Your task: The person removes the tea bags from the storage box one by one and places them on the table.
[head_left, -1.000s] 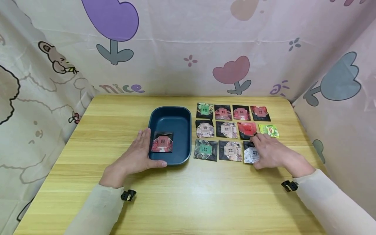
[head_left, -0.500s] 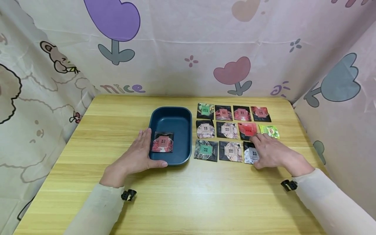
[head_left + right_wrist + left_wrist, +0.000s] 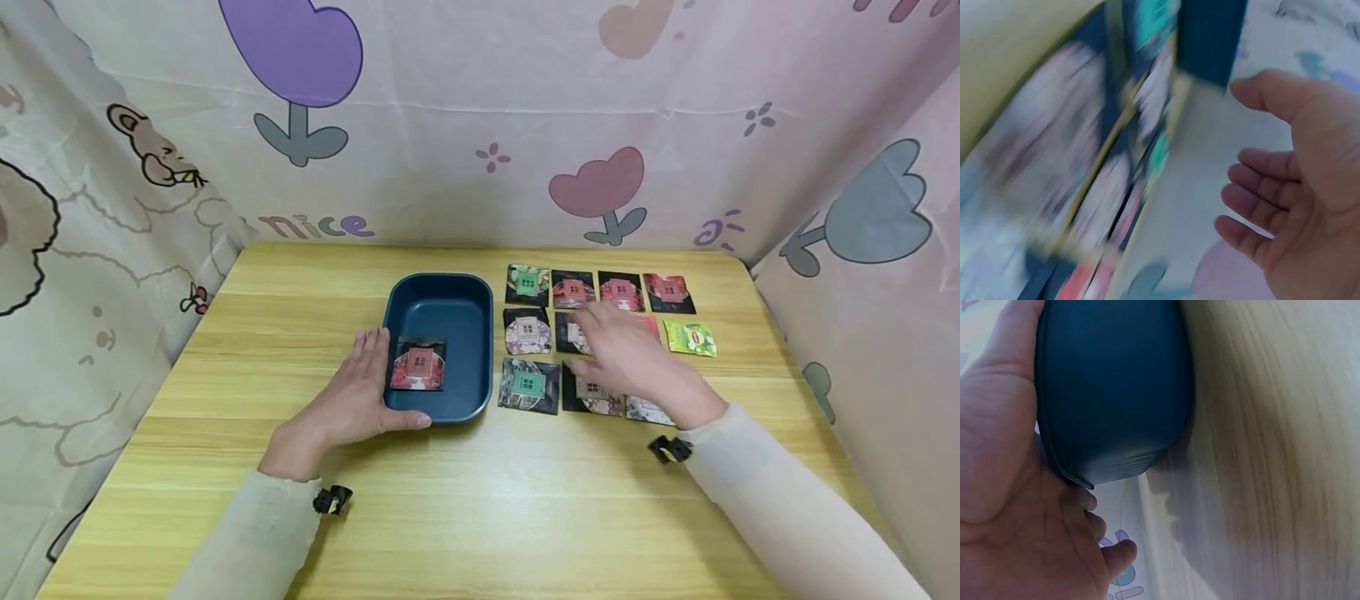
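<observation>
My left hand (image 3: 348, 396) rests along the left side of a dark blue tray (image 3: 467, 358), fingers straight and thumb at its near edge. In the left wrist view the palm lies against the outer wall of the tray (image 3: 1116, 394). Inside lies a black and red tea bag sachet (image 3: 418, 367). Over the rows of sachets hovers my right hand (image 3: 633, 354), partly hiding a pink-labelled sachet (image 3: 596, 400), a white one (image 3: 648, 412) and others behind. The right wrist view, blurred at the sachets, shows the right hand (image 3: 1310, 169) with loosely bent fingers and nothing held.
To the tray's right, sachets lie in three rows, among them a green-labelled one (image 3: 528, 387), a white floral one (image 3: 527, 331) and a yellow-green one (image 3: 691, 337). Behind the wooden table (image 3: 315, 283) hangs a printed curtain (image 3: 435, 183).
My right hand has left the white sachet at the front row's right end and moved left over the middle of the rows, without it. The left hand and tray stay put.
</observation>
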### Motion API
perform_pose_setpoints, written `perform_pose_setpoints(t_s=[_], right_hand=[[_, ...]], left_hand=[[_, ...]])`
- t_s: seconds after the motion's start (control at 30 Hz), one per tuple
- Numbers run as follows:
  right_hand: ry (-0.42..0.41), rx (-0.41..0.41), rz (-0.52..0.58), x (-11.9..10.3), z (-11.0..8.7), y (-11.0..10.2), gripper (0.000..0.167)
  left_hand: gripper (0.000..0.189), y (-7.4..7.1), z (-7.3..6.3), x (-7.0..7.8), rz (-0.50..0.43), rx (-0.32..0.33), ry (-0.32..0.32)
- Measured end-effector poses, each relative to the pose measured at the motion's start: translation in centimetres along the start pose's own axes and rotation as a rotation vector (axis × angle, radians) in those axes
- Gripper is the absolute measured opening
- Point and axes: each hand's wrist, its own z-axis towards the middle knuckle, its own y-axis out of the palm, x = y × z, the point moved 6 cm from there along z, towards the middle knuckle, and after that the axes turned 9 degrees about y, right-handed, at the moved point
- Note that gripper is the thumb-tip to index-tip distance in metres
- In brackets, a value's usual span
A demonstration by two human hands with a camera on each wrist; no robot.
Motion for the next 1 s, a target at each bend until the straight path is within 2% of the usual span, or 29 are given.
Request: perform_pose_setpoints(t_s=[0.07, 0.17, 0.3, 0.47, 0.67, 0.83, 1.0], right_hand=[[-0.051, 0.040, 0.010, -2.4, 1.6, -0.3, 0.070], [-0.126, 0.057, 0.028, -6.4, 4.0, -0.4, 0.068], [-0.171, -0.014, 0.010, -10.8, 7.0, 0.8, 0.069], [-0.185, -0.146, -0.050, -14.5, 9.6, 3.3, 0.078], [-0.140, -0.265, -0.062, -16.4, 10.8, 6.2, 0.096], [-0.085, -0.309, -0.067, -16.6, 11.2, 7.7, 0.106], [-0.054, -0.331, -0.086, -16.7, 11.5, 8.6, 0.109]], left_hand=[[0.150, 0.0, 0.0, 0.0, 0.003, 0.004, 0.001], [0.151, 0.0, 0.0, -0.1, 0.003, 0.005, -0.001], [0.149, 0.1, 0.0, -0.1, 0.000, -0.001, 0.003], [0.147, 0.1, 0.0, -0.1, 0.008, -0.008, 0.016], [0.148, 0.1, 0.1, -0.1, 0.020, -0.015, 0.021], [0.147, 0.1, 0.0, -0.1, 0.024, -0.019, 0.022], [0.146, 0.1, 0.0, -0.1, 0.018, -0.021, 0.021]])
